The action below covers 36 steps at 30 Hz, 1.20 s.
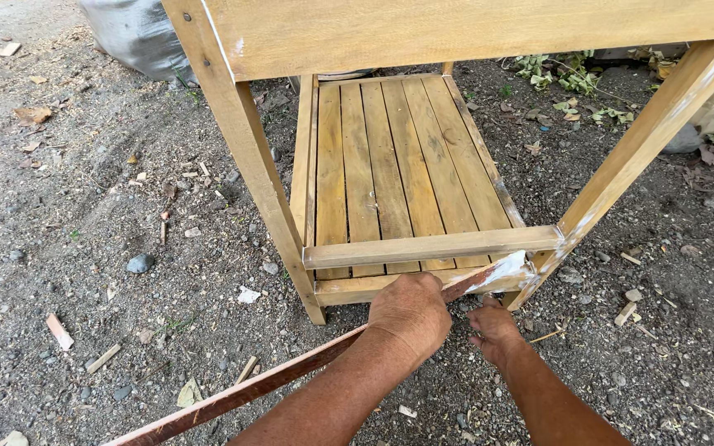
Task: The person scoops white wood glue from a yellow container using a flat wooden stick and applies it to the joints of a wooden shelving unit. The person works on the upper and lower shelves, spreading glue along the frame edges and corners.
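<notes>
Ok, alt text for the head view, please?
Two bare hands, left hand and right hand, press a long reddish wooden strip against the lower front rail of a slatted wooden stand on gravel ground.

A single head-worn camera looks steeply down and forward from close above the person's own arms, which enter from the bottom edge. It faces a wooden stand point(406, 177) on gravel ground point(84, 248), near enough that the stand's top rail is cut off at the upper edge. No second view shares the scene.
</notes>
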Tool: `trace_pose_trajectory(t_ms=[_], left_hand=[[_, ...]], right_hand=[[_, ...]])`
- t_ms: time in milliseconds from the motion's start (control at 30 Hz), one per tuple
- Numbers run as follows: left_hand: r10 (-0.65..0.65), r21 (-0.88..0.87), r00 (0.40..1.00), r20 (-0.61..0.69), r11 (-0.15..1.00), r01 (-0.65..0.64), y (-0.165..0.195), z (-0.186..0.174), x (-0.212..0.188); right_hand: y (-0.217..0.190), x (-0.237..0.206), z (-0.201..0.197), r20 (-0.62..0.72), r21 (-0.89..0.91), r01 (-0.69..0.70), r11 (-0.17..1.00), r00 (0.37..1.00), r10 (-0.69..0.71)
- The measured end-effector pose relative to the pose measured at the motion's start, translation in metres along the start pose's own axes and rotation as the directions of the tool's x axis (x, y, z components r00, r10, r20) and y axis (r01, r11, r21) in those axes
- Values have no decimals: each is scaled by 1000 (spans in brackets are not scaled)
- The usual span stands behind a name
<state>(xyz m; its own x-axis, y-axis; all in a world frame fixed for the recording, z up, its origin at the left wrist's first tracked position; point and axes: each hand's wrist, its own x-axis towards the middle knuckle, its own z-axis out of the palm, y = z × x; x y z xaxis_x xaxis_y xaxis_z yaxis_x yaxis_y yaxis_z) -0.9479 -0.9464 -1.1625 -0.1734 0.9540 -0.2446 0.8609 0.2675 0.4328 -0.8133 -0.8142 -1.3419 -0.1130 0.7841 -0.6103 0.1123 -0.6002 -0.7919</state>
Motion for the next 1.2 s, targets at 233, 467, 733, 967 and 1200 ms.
trace_pose_trajectory(t_ms=[233, 467, 733, 967, 1200], left_hand=[[-27, 4, 999, 22, 1000, 27, -3, -3, -2], [8, -6, 1000, -5, 1000, -8, 1, 2, 2], [3, 32, 1000, 1, 999, -3, -2, 4, 2], [-18, 38, 999, 36, 999, 17, -5, -1, -1], [-36, 38, 997, 72, 999, 34, -1, -4, -2]], right_hand=[[-14, 1, -13, -133, 25, 49, 998, 990, -45], [-7, 1, -10, -81, -10, 10, 1000, 997, -10], [-10, -7, -6, -205, 521, 120, 845, 979, -13], [-4, -4, -4, -66, 376, 42, 926, 998, -18], [3, 2, 1, -245, 50, 193, 980, 954, -175]])
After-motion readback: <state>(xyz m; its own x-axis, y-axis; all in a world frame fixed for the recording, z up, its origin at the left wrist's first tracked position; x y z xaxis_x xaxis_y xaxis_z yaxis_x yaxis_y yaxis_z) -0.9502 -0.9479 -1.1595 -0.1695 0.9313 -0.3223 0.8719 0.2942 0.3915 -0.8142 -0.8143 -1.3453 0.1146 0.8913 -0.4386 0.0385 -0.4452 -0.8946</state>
